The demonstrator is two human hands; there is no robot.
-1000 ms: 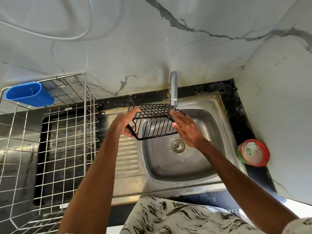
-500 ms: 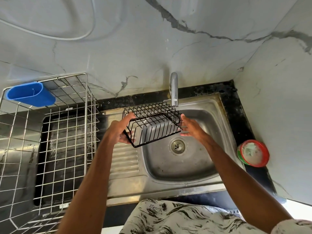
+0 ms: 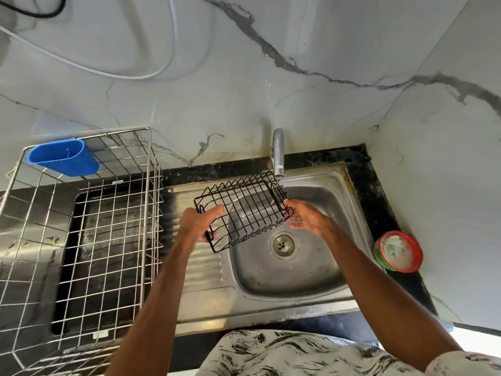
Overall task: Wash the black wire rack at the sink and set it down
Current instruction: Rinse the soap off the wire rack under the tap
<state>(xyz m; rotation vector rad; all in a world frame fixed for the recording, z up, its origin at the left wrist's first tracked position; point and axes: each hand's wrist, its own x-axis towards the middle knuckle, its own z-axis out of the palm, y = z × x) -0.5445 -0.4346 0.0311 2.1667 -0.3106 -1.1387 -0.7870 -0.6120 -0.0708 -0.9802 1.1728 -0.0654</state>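
Since half a second ago, your black wire rack (image 3: 244, 213) has swung round and tipped, and your right hand (image 3: 306, 217) has come in to touch its right end. Your left hand (image 3: 199, 223) has its grip clamped on the rack's left edge. The right grip is apart, fingers loose against the wire. The rack hangs over the sink (image 3: 339, 278), right end just under the tap (image 3: 278, 153). I cannot tell whether water runs. Turn it slowly so every wire passes the spout, and hold the left side firm. The spout is near the rack's top rim and could catch it. On the counter (image 3: 379, 185), a steel dish basket (image 3: 81, 226) with a blue cup (image 3: 63, 158) stands left, and a red-rimmed tub (image 3: 398, 251) sits right.
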